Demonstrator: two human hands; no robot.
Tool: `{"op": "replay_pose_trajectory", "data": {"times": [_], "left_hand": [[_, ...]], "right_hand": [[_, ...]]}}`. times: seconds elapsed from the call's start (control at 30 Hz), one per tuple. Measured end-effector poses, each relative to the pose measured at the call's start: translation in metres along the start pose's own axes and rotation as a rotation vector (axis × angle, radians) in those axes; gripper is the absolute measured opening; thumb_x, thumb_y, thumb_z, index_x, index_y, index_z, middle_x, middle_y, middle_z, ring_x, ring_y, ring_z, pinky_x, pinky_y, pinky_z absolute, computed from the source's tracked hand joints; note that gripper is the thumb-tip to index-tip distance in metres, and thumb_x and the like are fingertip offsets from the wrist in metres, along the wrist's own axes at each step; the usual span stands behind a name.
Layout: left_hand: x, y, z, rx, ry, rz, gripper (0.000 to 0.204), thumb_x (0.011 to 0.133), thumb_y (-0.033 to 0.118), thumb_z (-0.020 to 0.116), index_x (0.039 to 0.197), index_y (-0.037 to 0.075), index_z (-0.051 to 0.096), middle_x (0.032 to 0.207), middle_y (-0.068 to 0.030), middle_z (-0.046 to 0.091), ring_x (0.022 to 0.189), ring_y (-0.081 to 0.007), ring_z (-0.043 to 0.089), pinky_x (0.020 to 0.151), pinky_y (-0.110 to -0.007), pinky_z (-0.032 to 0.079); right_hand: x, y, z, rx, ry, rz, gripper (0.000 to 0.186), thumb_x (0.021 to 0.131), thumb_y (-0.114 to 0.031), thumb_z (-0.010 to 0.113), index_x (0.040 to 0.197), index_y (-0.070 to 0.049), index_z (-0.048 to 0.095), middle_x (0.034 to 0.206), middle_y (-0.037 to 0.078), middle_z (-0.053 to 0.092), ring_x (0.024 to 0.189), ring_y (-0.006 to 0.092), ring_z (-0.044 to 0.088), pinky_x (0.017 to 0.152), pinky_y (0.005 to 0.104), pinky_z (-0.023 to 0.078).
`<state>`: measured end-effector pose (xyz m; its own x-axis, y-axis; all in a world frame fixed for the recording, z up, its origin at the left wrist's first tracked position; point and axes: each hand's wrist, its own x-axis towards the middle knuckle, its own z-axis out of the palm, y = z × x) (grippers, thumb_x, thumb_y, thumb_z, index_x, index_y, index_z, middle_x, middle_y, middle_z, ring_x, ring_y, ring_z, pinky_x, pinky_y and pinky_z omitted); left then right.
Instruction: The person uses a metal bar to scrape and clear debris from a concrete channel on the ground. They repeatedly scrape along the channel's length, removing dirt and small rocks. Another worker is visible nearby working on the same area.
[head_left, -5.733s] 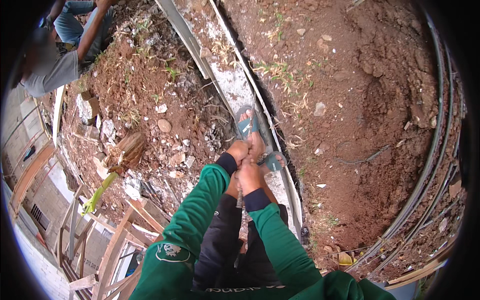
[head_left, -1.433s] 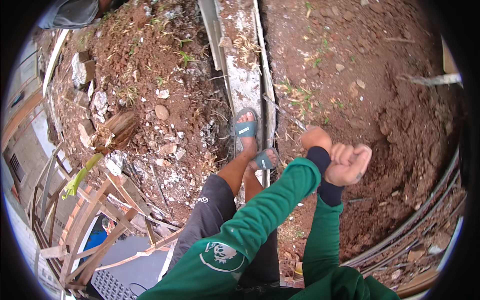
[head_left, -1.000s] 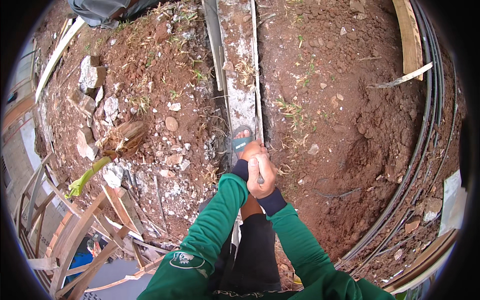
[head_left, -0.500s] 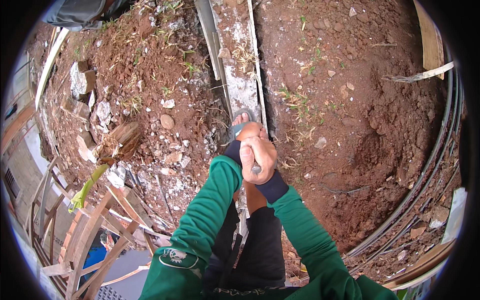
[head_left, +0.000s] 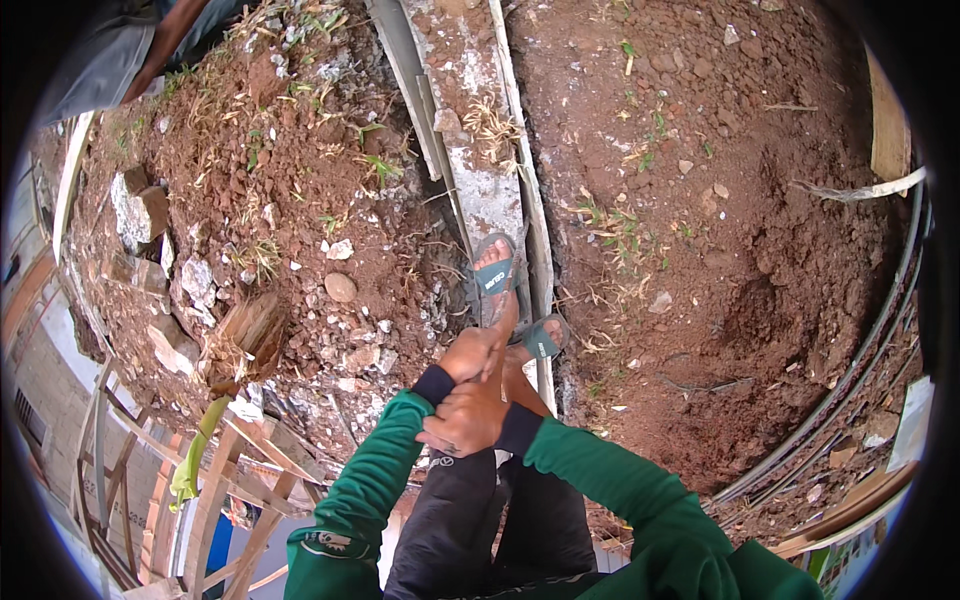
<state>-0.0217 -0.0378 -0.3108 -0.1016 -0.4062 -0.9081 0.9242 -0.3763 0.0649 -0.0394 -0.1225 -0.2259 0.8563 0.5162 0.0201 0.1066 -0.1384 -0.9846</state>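
My left hand and, just below it, my right hand are both closed, in line in front of my legs. What they grip is hidden by the fingers. My green sleeves reach up from the lower edge. Beneath them are my dark shorts and my feet in teal sandals; the left foot is on a narrow concrete strip edged by thin boards.
Reddish soil flanks the strip, with rocks, a broken stump and a yellow-green stalk at left. Wooden frames lie lower left, long rods and a board at right. A person's arm shows upper left.
Since half a second ago both hands have swung left and downward, one now below the other. The grey rod end that showed in my right fist is out of sight. Both sandals show again.
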Motion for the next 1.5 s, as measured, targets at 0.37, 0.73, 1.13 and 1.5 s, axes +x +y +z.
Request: {"op": "replay_pose_trajectory", "data": {"times": [0.37,0.73,1.13,1.5], "left_hand": [[0.025,0.022,0.095,-0.766,0.105,-0.014,0.029,0.096,0.030,0.045,0.082,0.005,0.045,0.054,-0.0054,0.043,0.043,-0.0193,0.042,0.042,-0.034,0.036],[-0.130,0.131,0.183,-0.974,0.172,0.259,0.034,0.099,0.033,0.044,0.081,0.004,0.050,0.057,-0.0068,0.049,0.050,-0.0166,0.049,0.046,-0.033,0.041],[-0.134,0.188,0.096,-0.955,0.386,0.546,0.039,0.098,0.030,0.045,0.071,0.002,0.052,0.053,-0.0074,0.052,0.044,-0.0168,0.048,0.043,-0.032,0.041],[-0.037,0.162,-0.025,-1.074,0.310,0.341,0.030,0.097,0.033,0.049,0.081,0.007,0.048,0.059,-0.0047,0.048,0.049,-0.0185,0.044,0.045,-0.035,0.040]], "right_hand": [[-0.037,-0.049,-0.093,0.078,0.260,0.196,0.018,0.081,-0.003,0.060,0.065,0.000,0.054,0.058,0.011,0.053,0.051,0.0277,0.052,0.051,0.0371,0.039],[0.006,-0.182,-0.177,0.138,0.624,0.083,0.038,0.099,-0.024,0.043,0.070,0.001,0.047,0.054,0.006,0.044,0.047,0.0191,0.042,0.049,0.0333,0.037],[0.102,-0.156,-0.168,0.141,0.471,-0.057,0.035,0.098,-0.024,0.044,0.073,0.001,0.047,0.059,0.007,0.044,0.052,0.0192,0.041,0.053,0.0357,0.038],[0.161,-0.074,-0.126,0.021,0.182,-0.003,0.011,0.084,0.000,0.053,0.075,0.006,0.056,0.067,0.015,0.054,0.058,0.0311,0.053,0.059,0.0368,0.044]]}}
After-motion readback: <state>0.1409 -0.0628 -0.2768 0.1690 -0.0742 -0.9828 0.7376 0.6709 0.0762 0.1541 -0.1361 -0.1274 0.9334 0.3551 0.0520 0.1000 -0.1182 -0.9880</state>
